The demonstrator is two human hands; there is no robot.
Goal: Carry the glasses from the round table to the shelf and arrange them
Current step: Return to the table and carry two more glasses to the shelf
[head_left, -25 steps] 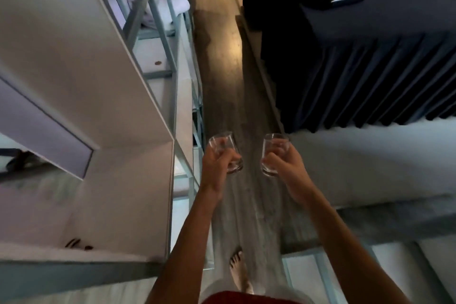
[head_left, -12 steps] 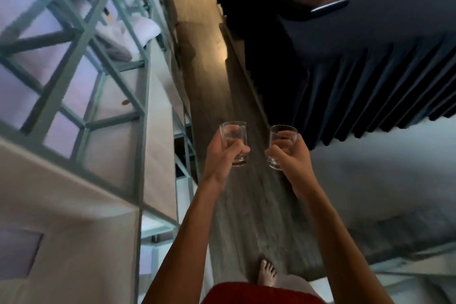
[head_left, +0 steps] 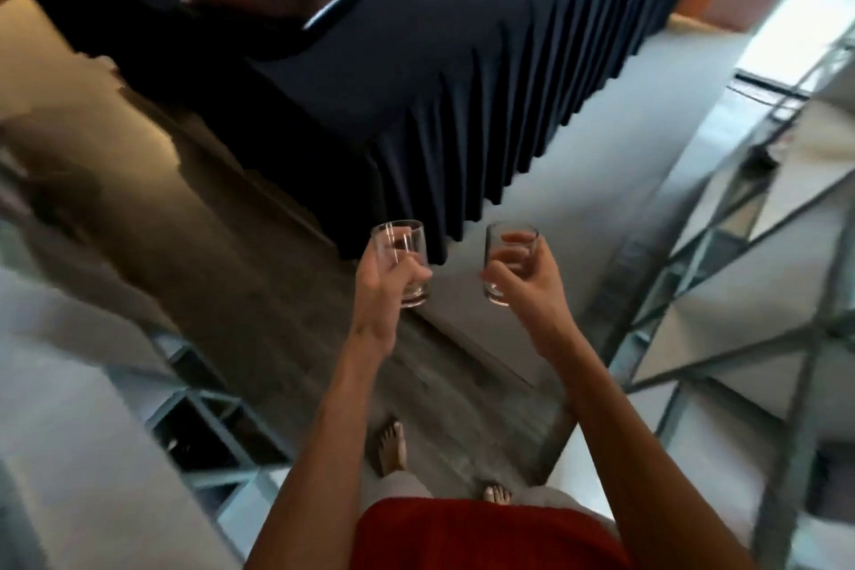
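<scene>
View swung right; both hands point(head_left: 384, 287) point(head_left: 527, 278) w/ glasses point(head_left: 402, 262) point(head_left: 506, 262).

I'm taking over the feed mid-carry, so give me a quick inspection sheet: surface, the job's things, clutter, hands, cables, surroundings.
Surface: grey wood-look floor; no round table in view.
Job's things: two clear glasses, left glass and right glass, both upright, apart, carried above the floor.
Clutter: dark flat object on the dark skirted table; its kind is unclear.
Hands: left hand grips the left glass; right hand grips the right glass.
Cables: nothing seen.
Surroundings: grey metal-framed shelf to the right, another shelf frame lower left; picture blurred.
</scene>
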